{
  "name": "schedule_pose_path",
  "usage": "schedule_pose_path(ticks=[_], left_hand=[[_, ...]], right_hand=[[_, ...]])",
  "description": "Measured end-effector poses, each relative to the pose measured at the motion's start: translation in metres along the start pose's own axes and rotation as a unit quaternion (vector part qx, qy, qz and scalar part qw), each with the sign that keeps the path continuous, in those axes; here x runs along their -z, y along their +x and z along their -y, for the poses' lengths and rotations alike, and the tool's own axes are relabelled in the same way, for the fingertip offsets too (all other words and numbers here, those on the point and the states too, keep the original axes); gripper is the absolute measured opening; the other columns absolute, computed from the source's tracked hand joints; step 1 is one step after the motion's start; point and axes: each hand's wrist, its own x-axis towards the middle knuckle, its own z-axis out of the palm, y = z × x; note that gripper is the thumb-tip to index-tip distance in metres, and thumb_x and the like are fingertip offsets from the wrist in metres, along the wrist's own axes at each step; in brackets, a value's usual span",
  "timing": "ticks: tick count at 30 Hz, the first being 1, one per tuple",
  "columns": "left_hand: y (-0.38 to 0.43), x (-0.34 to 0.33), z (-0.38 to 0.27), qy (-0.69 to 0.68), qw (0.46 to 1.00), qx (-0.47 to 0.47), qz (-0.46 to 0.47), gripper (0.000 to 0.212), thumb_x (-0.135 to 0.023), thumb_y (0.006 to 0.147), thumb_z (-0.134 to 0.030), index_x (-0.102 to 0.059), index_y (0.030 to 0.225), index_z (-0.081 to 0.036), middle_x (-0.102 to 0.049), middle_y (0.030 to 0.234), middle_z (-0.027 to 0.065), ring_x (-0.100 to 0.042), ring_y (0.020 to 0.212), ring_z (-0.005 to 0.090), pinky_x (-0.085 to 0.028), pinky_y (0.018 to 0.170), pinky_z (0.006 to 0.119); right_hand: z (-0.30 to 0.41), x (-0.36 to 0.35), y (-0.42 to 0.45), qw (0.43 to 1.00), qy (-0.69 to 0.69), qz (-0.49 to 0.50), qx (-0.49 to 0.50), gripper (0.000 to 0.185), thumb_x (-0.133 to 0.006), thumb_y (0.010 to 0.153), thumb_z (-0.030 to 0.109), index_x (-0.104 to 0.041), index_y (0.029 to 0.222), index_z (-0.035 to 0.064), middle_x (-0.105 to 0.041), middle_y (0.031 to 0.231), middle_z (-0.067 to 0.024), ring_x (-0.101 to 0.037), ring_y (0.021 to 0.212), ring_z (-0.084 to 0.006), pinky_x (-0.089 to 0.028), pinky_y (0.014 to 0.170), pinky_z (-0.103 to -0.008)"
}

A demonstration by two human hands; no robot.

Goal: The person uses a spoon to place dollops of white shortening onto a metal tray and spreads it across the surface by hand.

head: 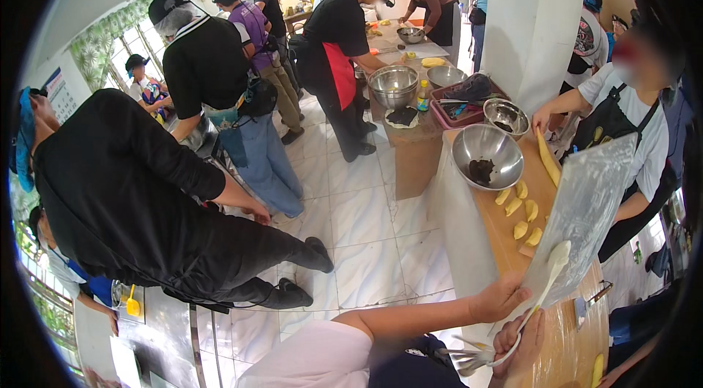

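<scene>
At the lower right, my left hand grips the lower edge of a stiff clear plastic sheet smeared with white residue, tilted up over the table. Just below it, my right hand is closed around the handle of a white spatula, whose head overlaps the sheet. A bundle of metal utensils, partly blurred, also sticks out from my right hand. Past the sheet lie several yellow dough pieces on a wooden table, beside a steel bowl with dark filling in it.
Across the table, a person touches a long yellow dough roll. A second bowl and a maroon tray stand behind. A white pillar rises there. On the left, a person in black stands on the tiled floor.
</scene>
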Motion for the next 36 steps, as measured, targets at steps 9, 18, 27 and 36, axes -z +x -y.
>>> schedule_pose_path(ticks=[9,18,27,36], left_hand=[[0.005,0.01,-0.015,-0.035,0.997,0.034,-0.062,0.039,-0.035,0.089,-0.031,-0.045,0.102,0.004,-0.05,0.081,0.0084,-0.045,0.076,0.013,-0.039,0.067,0.027],[-0.002,0.007,-0.014,0.023,0.996,-0.03,-0.076,0.037,-0.035,0.089,-0.03,-0.045,0.101,0.004,-0.052,0.083,0.0128,-0.049,0.076,0.0207,-0.039,0.069,0.031],[-0.009,-0.004,0.001,0.035,0.999,-0.039,0.011,0.035,-0.037,0.087,-0.028,-0.045,0.101,0.003,-0.05,0.088,0.0222,-0.047,0.084,0.0371,-0.038,0.074,0.037],[-0.008,0.0,0.001,0.085,0.993,-0.063,0.045,0.041,-0.034,0.087,-0.033,-0.043,0.101,0.004,-0.047,0.093,0.022,-0.045,0.086,0.0391,-0.036,0.077,0.039]], right_hand=[[-0.025,0.02,0.004,0.998,-0.062,0.015,0.006,0.018,-0.039,0.088,0.028,-0.041,0.08,0.0127,-0.031,0.044,0.0039,-0.028,0.03,-0.004,-0.021,0.025,-0.0186],[-0.016,0.015,0.009,0.998,-0.06,-0.017,0.02,0.022,-0.039,0.088,0.03,-0.04,0.074,0.0129,-0.029,0.043,0.0043,-0.024,0.031,-0.0043,-0.018,0.027,-0.0184],[0.024,-0.001,0.017,0.998,-0.032,0.031,0.049,0.023,-0.042,0.086,0.03,-0.043,0.074,0.0109,-0.029,0.044,0.004,-0.024,0.031,-0.0049,-0.018,0.028,-0.0197],[0.031,0.005,0.031,0.998,-0.01,0.01,0.067,0.027,-0.039,0.088,0.032,-0.04,0.071,0.0105,-0.028,0.044,0.0049,-0.024,0.033,-0.0035,-0.017,0.029,-0.019]])
